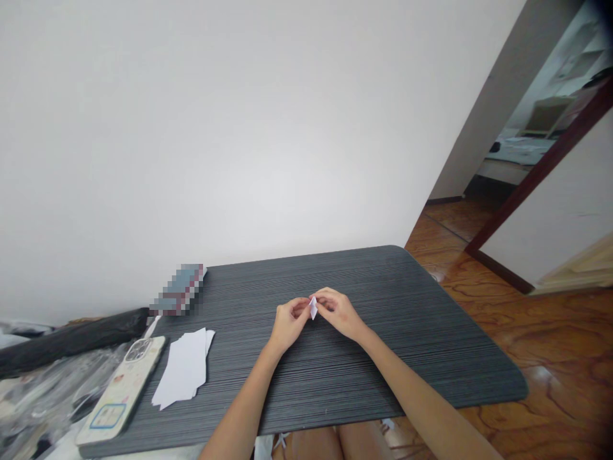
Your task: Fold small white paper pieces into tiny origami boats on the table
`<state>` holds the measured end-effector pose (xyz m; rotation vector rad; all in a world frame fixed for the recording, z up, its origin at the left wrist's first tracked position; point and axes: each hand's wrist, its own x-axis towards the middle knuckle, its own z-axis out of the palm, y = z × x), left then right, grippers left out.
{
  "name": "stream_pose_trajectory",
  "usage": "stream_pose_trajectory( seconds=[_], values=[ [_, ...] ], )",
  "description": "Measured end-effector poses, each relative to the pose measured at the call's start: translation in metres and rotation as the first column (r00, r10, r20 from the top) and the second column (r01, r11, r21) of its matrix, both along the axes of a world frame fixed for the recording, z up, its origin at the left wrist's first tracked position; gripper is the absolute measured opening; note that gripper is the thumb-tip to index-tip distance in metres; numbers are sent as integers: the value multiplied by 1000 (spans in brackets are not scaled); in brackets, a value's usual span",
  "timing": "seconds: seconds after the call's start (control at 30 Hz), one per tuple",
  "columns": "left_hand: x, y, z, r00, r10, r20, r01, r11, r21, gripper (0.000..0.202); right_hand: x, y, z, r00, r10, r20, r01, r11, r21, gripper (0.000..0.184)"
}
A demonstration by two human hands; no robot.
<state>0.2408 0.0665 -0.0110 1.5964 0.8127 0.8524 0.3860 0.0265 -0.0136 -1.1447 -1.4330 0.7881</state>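
A small folded piece of white paper (pixel 313 308) is pinched between my two hands, above the middle of the dark table. My left hand (pixel 291 319) grips its left side with thumb and fingertips. On the other side, my right hand (pixel 338 312) holds it between thumb and fingers. The paper stands up with a pointed shape; its finer folds are too small to make out. Several loose white paper sheets (pixel 184 368) lie in an uneven stack on the table, left of my hands.
A phone in a patterned case (pixel 122 390) lies at the table's left edge. Behind it is a blurred-out flat object (pixel 181 291). Plastic-wrapped stuff (pixel 57 377) borders the table (pixel 407 345) on the left. A white wall (pixel 268 128) rises behind; wooden floor (pixel 550 338) shows at right.
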Motion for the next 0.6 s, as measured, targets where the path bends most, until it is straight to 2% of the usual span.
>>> stream_pose_trajectory(
  seconds=[0.13, 0.2, 0.33, 0.5, 0.6],
  values=[
    [0, 1, -2, 999, 27, 32, -25, 999, -35, 26, -3, -4, 5, 997, 1, 82, -8, 997, 75, 22],
    [0, 2, -3, 998, 30, 56, -27, 998, -59, 26, -3, -7, 9, 984, -6, 178, -19, 990, 140, 17],
    [-1, 2, -2, 997, 31, 67, -29, 999, -41, 25, -1, -10, 15, 939, -33, 341, -55, 968, 246, 21],
    [-2, 1, 1, 998, 17, 64, -17, 1000, -10, 24, 3, -12, 13, 886, -5, 464, -134, 954, 267, 20],
    [-2, 1, 3, 999, -4, 46, 4, 1000, -3, 24, 5, -11, 9, 872, -25, 488, -135, 948, 289, 16]
  ],
)
